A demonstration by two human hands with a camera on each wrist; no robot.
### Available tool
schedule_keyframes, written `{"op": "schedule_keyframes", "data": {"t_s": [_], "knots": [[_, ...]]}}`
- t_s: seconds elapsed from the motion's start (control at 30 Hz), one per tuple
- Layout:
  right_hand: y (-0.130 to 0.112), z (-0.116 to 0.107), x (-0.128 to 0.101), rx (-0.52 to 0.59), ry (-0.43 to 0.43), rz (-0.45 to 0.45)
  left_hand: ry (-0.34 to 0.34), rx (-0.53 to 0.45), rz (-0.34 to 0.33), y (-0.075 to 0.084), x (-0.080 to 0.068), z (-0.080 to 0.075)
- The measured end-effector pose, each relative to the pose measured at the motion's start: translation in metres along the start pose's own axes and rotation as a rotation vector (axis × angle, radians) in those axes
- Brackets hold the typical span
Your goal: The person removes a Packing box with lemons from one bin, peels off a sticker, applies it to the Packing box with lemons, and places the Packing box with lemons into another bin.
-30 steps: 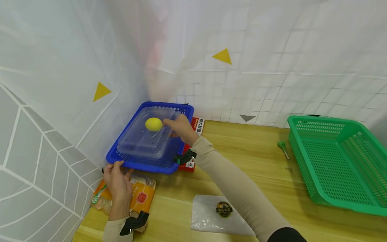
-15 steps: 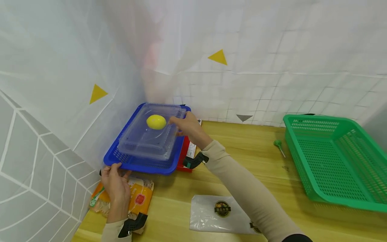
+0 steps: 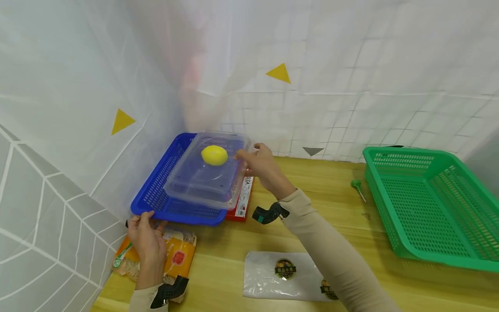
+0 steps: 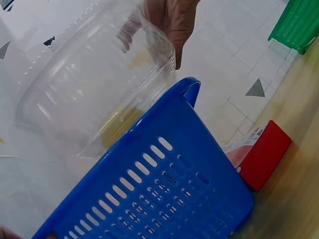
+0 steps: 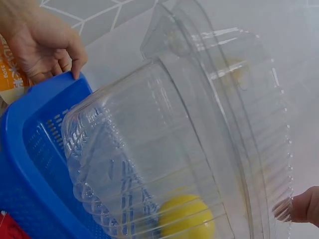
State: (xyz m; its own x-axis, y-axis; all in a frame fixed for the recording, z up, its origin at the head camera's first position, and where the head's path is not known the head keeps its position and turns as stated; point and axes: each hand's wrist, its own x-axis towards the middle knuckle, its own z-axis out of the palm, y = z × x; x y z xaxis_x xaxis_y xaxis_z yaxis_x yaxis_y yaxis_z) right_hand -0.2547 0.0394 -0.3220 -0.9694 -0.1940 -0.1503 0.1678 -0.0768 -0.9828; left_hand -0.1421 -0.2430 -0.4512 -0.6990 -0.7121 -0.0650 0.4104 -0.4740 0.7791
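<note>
A clear plastic box [image 3: 202, 182] with a yellow round fruit [image 3: 214, 155] inside hangs tilted just above a blue basket [image 3: 156, 195]. My right hand [image 3: 249, 160] pinches the box's far right rim. My left hand [image 3: 150, 221] grips the basket's near left corner. In the right wrist view the clear box [image 5: 174, 149] fills the frame, the yellow fruit [image 5: 187, 216] lies low in it, and the left hand [image 5: 42, 42] curls over the blue basket [image 5: 35, 149] rim. The left wrist view shows the blue basket [image 4: 164, 189] from below the clear box [image 4: 84, 94].
A red carton [image 3: 239, 208] lies under the basket's right side, an orange food packet [image 3: 177, 255] under my left hand. A clear bag with a round label [image 3: 280, 275] lies on the wooden table. A green basket [image 3: 429, 199] stands at the right, a small green stick [image 3: 358, 188] beside it.
My right hand has lifted the clear box with the fruit up and rightwards, off the blue basket's floor. My left hand has stayed on the basket corner.
</note>
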Motion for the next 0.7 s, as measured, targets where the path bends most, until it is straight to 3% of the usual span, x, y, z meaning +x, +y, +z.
{"op": "schedule_keyframes", "data": {"t_s": [0.3, 0.7], "knots": [[0.001, -0.024, -0.017, 0.031, 0.023, -0.015, -0.009, 0.002, 0.014, -0.001, 0.000, -0.001], [0.014, -0.051, -0.034, -0.007, 0.066, -0.042, -0.004, -0.027, -0.008, 0.000, -0.001, 0.000]]}}
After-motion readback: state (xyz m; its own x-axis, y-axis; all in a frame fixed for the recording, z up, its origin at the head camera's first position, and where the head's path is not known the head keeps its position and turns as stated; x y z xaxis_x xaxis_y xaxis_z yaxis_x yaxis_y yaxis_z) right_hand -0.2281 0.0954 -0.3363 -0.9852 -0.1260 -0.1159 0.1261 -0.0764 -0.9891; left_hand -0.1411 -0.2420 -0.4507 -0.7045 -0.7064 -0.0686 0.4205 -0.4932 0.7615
